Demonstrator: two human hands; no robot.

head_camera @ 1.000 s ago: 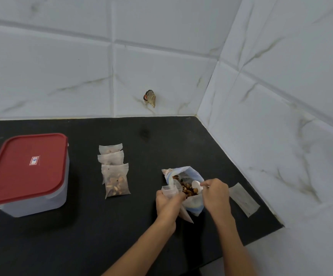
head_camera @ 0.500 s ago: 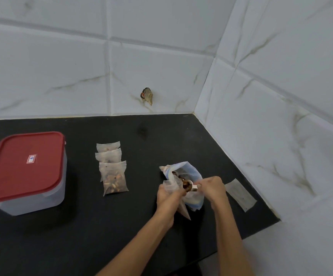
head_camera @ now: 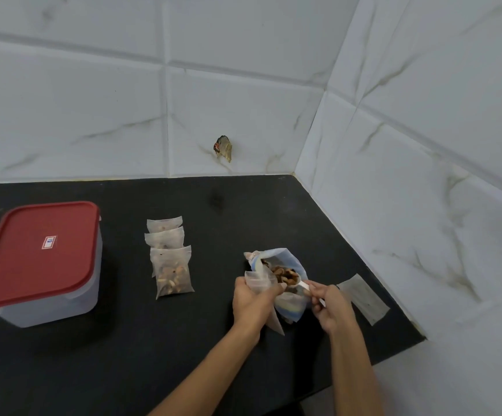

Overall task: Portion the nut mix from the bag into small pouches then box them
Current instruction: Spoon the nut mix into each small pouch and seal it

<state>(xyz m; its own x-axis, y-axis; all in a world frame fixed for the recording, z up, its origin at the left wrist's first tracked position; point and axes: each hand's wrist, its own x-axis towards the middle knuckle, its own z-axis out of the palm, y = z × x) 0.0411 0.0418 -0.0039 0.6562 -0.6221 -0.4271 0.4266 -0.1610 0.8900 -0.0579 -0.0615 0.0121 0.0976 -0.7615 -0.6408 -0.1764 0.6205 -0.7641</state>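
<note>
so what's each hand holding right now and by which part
Left hand grips the small pouch just below its open mouth. Right hand pinches the white spoon by its handle.

Matt black counter (head_camera: 123,355), glossy marbled wall tiles (head_camera: 93,115), translucent plastic pouches (head_camera: 173,273).

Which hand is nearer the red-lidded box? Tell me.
Left. The left hand, holding a small pouch by the nut bag, is on the side toward the box; the right hand, holding a spoon, is farther away.
</note>
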